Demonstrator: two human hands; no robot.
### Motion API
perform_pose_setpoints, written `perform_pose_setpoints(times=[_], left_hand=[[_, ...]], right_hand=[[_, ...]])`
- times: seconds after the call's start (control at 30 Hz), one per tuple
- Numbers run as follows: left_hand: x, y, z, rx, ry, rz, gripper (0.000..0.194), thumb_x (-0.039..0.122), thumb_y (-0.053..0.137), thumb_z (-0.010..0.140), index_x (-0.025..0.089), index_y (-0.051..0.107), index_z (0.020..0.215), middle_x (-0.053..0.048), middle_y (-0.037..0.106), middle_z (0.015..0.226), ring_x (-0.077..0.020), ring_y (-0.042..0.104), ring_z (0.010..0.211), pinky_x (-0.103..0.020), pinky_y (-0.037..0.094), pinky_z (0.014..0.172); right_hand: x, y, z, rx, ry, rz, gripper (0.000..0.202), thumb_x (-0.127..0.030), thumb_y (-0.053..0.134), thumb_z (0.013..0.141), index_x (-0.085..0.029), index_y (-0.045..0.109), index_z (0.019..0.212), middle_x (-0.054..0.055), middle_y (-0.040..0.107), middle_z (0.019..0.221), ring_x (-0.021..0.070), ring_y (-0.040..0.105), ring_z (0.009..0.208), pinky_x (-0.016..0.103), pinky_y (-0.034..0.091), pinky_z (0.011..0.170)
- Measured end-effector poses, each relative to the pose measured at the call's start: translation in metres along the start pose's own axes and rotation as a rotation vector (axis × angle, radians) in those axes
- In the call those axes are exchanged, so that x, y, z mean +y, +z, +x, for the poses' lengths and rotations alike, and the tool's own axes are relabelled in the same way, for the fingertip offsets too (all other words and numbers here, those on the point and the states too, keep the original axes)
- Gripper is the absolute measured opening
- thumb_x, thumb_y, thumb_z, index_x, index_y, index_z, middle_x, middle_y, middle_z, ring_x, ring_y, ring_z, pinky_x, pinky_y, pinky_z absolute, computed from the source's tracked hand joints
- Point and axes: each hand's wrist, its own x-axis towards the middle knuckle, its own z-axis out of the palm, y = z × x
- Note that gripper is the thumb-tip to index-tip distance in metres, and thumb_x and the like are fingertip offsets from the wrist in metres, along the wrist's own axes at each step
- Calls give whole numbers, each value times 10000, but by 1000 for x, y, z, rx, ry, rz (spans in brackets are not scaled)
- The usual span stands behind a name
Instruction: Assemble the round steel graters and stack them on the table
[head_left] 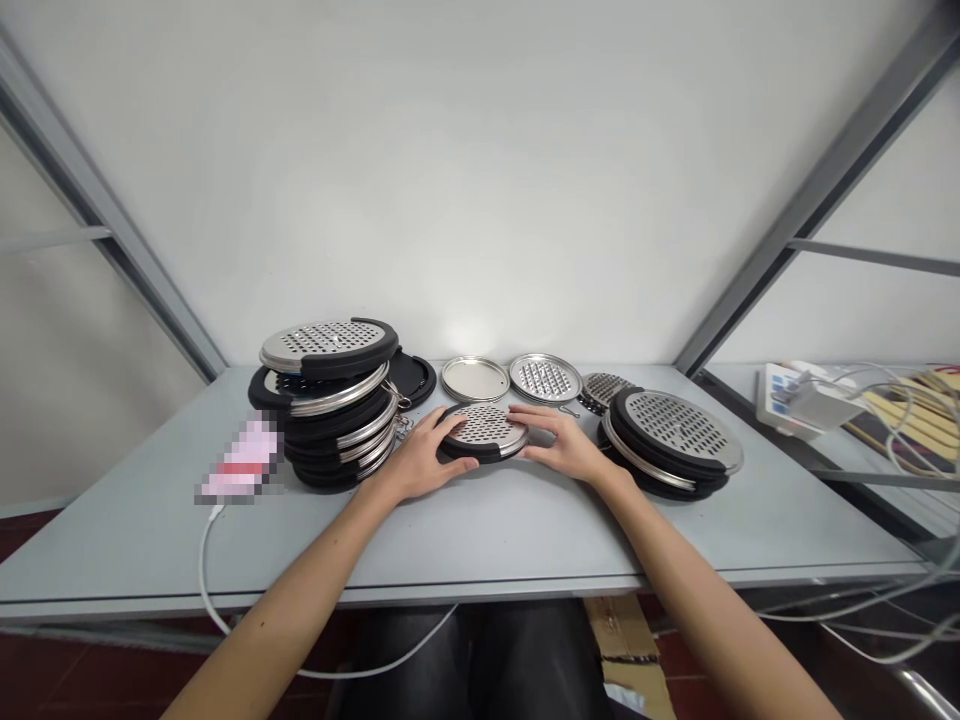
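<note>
A round metal grater with a partial black rim sits at the middle of the table. My left hand grips its left side, thumb along the front edge and fingers on top. My right hand holds the opposite side, fingertips over the perforated face and thumb low at the rim. Close to my left hand rises a tall stack of similar graters, with metal clips hanging from its right side. A lower stack of graters stands to the right of my right hand.
Behind my hands lie a plain round metal plate, a loose grater disc, a black round holder and a smaller perforated piece. A blurred pink phone-like object with a white cable is at left. A power strip is at right.
</note>
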Motion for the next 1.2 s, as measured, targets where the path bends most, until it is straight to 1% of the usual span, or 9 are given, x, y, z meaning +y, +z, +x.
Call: perform_pose_setpoints(times=[0.1, 0.2, 0.27, 0.37, 0.47, 0.67, 0.73, 1.0, 1.2], left_hand=[[-1, 1, 0, -14, -5, 4, 747, 642, 590, 804, 231, 445, 1411, -142, 348, 1504, -338, 372, 1368, -483, 319, 1127], [-1, 1, 0, -31, -26, 23, 765, 659, 591, 794, 239, 440, 1416, -146, 331, 1512, -346, 347, 1382, -492, 304, 1132], [-1, 1, 0, -38, -25, 37, 771, 668, 598, 784, 254, 438, 1415, -140, 327, 1515, -351, 338, 1385, -504, 302, 1130], [0, 1, 0, -46, -13, 52, 796, 670, 623, 762, 256, 436, 1415, -142, 313, 1523, -363, 322, 1390, -525, 296, 1129], [1, 0, -1, -62, -15, 64, 814, 668, 635, 752, 253, 427, 1421, -144, 287, 1538, -374, 297, 1401, -538, 284, 1133], [3, 1, -3, -74, -3, 53, 960, 662, 647, 742, 269, 228, 1512, -136, 234, 1555, -369, 249, 1422, -524, 276, 1141], [2, 3, -4, -75, -2, 65, 975, 659, 643, 747, 259, 201, 1518, -142, 214, 1559, -365, 237, 1428, -518, 268, 1146], [-3, 8, -5, -73, -1, 98, 976, 662, 681, 706, 227, 290, 1488, -152, 179, 1573, -376, 216, 1436, -509, 254, 1158], [-2, 8, -5, -61, 7, 97, 987, 642, 732, 662, 245, 330, 1472, -140, 194, 1573, -378, 243, 1427, -507, 278, 1150]], right_hand=[[1, 0, -1, -13, 20, -8, 557, -438, 741, 748, -256, 623, 1262, 111, 567, 1363, 309, 530, 1260, 518, 398, 1079], [1, 0, -2, -52, 65, -18, 719, -487, 771, 694, -237, 556, 1332, 132, 489, 1436, 339, 469, 1314, 542, 358, 1099], [2, 0, -3, -82, 80, -4, 787, -516, 760, 695, -219, 504, 1377, 152, 443, 1468, 356, 435, 1337, 559, 342, 1101], [2, 1, -3, -112, 80, 40, 759, -518, 720, 741, -197, 485, 1387, 161, 489, 1430, 348, 475, 1307, 547, 368, 1088], [1, 2, -3, -128, 85, 65, 761, -516, 732, 731, -185, 496, 1374, 156, 533, 1392, 337, 521, 1267, 523, 396, 1078], [-2, 3, -2, -137, 87, 13, 809, -536, 744, 709, -165, 488, 1381, 161, 534, 1389, 337, 525, 1263, 512, 412, 1068], [-3, 4, -2, -137, 84, -8, 810, -542, 743, 708, -162, 493, 1379, 165, 528, 1394, 341, 515, 1272, 517, 403, 1073], [-3, 6, -2, -127, 101, -20, 849, -541, 778, 658, -185, 500, 1377, 168, 501, 1416, 349, 477, 1306, 539, 372, 1091], [-2, 6, -2, -114, 94, -14, 882, -532, 808, 610, -199, 509, 1370, 163, 504, 1416, 352, 488, 1295, 542, 375, 1087]])
